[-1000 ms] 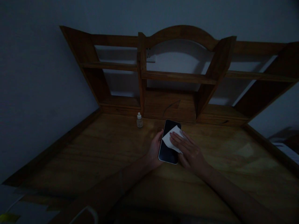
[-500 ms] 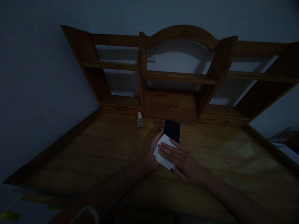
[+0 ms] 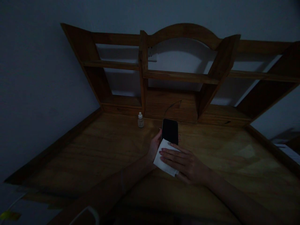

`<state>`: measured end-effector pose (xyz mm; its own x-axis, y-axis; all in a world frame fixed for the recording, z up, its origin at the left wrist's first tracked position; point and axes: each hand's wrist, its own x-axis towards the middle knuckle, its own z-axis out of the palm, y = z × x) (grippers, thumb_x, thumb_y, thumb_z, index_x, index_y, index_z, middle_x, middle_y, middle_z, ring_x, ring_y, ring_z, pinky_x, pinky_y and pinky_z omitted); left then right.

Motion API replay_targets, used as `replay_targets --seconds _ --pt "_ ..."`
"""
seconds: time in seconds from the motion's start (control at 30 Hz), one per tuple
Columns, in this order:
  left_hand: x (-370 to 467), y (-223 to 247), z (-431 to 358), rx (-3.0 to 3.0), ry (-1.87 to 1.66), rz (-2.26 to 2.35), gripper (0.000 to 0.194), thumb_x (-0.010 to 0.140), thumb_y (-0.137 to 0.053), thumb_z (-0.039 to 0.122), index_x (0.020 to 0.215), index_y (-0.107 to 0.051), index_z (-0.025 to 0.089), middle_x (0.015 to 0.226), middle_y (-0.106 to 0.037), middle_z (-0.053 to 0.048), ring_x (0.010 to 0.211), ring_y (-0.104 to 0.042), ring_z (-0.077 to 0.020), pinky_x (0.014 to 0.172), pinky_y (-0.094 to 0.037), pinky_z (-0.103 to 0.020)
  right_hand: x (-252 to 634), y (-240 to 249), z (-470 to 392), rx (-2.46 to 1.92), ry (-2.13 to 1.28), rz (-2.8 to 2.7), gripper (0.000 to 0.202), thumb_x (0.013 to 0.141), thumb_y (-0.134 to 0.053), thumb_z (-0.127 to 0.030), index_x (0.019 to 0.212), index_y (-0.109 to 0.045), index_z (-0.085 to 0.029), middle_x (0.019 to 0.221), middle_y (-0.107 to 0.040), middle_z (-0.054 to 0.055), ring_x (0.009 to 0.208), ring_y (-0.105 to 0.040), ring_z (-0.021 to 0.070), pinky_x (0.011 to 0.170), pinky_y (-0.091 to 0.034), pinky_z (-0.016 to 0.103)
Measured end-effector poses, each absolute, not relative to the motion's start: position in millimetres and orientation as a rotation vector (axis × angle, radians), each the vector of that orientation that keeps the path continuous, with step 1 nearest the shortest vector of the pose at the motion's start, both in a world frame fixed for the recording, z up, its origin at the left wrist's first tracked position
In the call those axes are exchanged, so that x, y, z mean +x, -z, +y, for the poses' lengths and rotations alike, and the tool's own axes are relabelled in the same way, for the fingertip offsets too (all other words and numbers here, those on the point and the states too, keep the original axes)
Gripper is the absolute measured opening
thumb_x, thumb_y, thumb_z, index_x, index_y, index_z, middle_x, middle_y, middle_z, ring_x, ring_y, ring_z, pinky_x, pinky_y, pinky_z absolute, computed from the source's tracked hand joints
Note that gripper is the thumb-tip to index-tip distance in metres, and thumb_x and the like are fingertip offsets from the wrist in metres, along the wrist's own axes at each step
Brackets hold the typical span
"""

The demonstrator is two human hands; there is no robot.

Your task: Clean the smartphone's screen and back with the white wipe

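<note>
step: wiping smartphone screen | left hand grips its left edge, on wooden worktop | right hand fingers flat, pressing white cloth on lower screen | advice: light even strokes, brace phone, mind dropper bottle

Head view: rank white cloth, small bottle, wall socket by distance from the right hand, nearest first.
1. white cloth: under the right hand, pressed on the phone's near end.
2. small bottle: upright on the desk, up and left of the hand.
3. wall socket: on the wall behind the shelves, farthest.
</note>
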<state>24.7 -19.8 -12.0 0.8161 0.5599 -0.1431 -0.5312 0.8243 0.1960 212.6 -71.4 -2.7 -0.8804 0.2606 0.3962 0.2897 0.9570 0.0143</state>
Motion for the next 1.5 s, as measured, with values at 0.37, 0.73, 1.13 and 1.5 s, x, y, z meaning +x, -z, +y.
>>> replay_targets --seconds 0.37,0.73,1.13,1.5 --pt "30 -4 -29 0.138 -0.679 0.308 0.076 0.097 -0.037 0.069 0.12 -0.068 0.003 0.086 -0.069 -0.016 0.057 -0.058 -0.0148 0.047 -0.04 -0.022 221 2 -67 -0.351 0.12 -2.52 0.057 0.093 -0.048 -0.019 0.149 -0.046 -0.008 0.142 -0.063 0.017 0.143 -0.049 0.026 0.119 -0.041 0.056" --pt "36 -12 -32 0.175 -0.795 0.355 0.06 0.099 -0.047 0.053 0.132 -0.061 0.004 0.101 -0.07 -0.018 0.092 -0.07 -0.0275 0.088 -0.052 -0.039 237 6 -49 -0.722 0.245 -2.349 0.063 0.094 -0.048 -0.015 0.157 -0.039 -0.019 0.155 -0.05 0.013 0.146 -0.046 0.0281 0.12 -0.038 0.06" --pt "37 -9 -32 0.143 -0.804 0.31 0.061 0.098 -0.053 0.056 0.131 -0.062 0.006 0.106 -0.071 -0.015 0.1 -0.069 -0.0266 0.091 -0.051 -0.035 231 -1 -50 -0.859 0.169 -2.361 0.067 0.098 -0.042 -0.018 0.163 -0.024 -0.018 0.163 -0.037 0.012 0.153 -0.032 0.0281 0.126 -0.023 0.062" --pt "34 -4 -30 0.085 -0.773 0.311 0.062 0.094 -0.056 0.06 0.123 -0.064 0.006 0.085 -0.068 -0.012 0.069 -0.066 -0.0181 0.07 -0.054 -0.029 227 0 -59 -0.725 0.068 -2.464 0.064 0.095 -0.045 -0.017 0.159 -0.035 -0.016 0.16 -0.043 0.013 0.15 -0.039 0.0254 0.126 -0.023 0.06"
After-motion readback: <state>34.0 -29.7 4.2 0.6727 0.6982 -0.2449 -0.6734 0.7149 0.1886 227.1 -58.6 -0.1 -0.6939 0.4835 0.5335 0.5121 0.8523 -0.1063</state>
